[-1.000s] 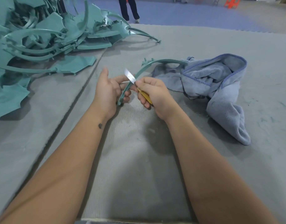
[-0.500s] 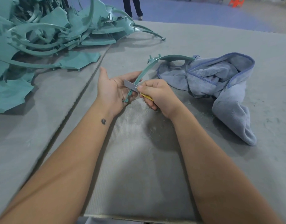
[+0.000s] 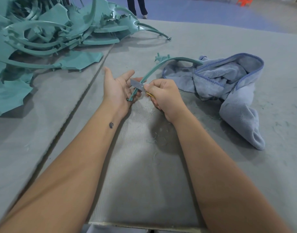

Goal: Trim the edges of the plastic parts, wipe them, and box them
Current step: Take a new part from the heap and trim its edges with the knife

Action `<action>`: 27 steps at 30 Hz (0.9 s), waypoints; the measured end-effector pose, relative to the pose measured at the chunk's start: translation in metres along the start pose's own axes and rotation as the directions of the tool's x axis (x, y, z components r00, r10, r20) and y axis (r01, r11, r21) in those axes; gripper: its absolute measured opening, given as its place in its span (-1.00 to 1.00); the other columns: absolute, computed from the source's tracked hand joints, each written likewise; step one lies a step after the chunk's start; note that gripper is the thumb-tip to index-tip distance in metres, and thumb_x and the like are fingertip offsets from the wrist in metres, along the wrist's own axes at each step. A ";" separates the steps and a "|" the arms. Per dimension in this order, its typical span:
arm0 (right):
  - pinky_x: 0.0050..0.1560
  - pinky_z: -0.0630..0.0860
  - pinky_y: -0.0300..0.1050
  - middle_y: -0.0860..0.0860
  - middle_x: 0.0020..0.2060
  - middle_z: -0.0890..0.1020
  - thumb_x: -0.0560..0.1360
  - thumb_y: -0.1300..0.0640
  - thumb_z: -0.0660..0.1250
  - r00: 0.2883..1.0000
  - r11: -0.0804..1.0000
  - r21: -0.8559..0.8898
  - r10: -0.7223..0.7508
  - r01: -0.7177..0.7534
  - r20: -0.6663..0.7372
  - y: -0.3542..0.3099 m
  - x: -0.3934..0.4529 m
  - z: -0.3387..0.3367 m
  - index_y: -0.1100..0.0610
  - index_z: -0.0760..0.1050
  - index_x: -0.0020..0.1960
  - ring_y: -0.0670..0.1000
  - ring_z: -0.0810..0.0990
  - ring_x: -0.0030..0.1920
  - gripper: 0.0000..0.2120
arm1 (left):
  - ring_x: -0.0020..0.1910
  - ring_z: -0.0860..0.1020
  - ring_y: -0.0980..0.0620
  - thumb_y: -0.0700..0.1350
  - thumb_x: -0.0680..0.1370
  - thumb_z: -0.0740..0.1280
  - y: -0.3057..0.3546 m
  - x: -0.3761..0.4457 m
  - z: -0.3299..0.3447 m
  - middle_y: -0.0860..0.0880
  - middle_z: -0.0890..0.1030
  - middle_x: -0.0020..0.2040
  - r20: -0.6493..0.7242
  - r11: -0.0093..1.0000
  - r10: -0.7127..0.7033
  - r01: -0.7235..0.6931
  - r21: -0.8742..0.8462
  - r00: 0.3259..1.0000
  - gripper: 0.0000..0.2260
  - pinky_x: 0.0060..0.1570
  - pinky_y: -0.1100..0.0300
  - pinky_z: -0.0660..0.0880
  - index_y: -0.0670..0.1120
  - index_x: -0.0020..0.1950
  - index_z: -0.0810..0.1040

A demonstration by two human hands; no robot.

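1 curved green plastic strip [image 3: 150, 72] in front of the person, near end lying in left hand [image 3: 116, 89], palm up, fingers loosely curled under it, far end resting on 1 blue cloth [image 3: 231, 86]. Right hand [image 3: 163, 96] fingers curled tight round 1 knife [image 3: 137, 84], blade flat against strip. 1 pile of green parts [image 3: 48, 32] far left on grey mat [image 3: 144, 182]. Thin green shavings [image 3: 159, 137] scattered, too many to count

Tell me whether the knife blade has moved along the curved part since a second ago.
Yes. The blade slid down the curved plastic part toward the end in the left hand, away from the cloth.
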State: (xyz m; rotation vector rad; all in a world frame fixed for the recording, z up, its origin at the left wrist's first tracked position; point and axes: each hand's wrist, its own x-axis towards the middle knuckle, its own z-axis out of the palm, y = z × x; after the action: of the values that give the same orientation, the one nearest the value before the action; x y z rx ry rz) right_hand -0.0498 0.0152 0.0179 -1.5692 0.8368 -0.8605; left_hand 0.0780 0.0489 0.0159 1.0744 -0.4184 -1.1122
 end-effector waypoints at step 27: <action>-0.59 0.14 -0.30 -0.08 -0.65 0.30 0.59 0.25 0.21 0.994 0.995 0.095 0.009 0.002 -0.112 0.004 0.009 -0.005 0.13 0.39 -0.39 -0.15 0.19 -0.62 -0.63 | -0.57 0.25 0.20 -0.12 0.66 0.21 -0.007 -0.018 0.002 -0.04 0.37 -0.44 0.311 0.533 0.259 -0.404 0.744 0.914 -0.70 -0.48 0.25 0.19 -0.19 -0.22 0.55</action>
State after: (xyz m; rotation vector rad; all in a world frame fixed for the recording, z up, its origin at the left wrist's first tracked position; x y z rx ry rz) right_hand -0.0501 0.0047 0.0152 -1.4469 0.8658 -0.9797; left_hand 0.0649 0.0632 0.0153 1.5980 -1.3050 -0.6319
